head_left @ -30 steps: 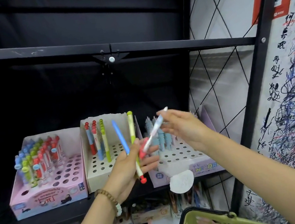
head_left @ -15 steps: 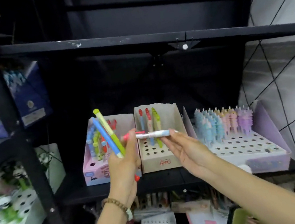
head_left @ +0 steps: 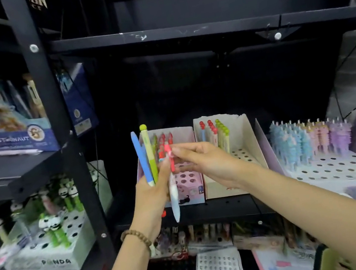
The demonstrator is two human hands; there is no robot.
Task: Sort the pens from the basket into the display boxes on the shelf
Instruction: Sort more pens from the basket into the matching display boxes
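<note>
Pinching a white pen [head_left: 173, 195] by its red top, the right hand [head_left: 210, 164] dangles it tip-down just beside the left hand [head_left: 152, 201], whose grip is closed round a blue pen [head_left: 140, 158] and a green pen [head_left: 148, 149]. Behind both grips the pink box [head_left: 187, 180] is half hidden. Below the right grip, the basket [head_left: 325, 261] is blurred and cut off.

The far back of the shelf [head_left: 178, 34] sits in deep shadow, soft light from the near side brightens the pen boxes [head_left: 336, 176], and blur smears the left and near edges, where the wide lens bends lines.
</note>
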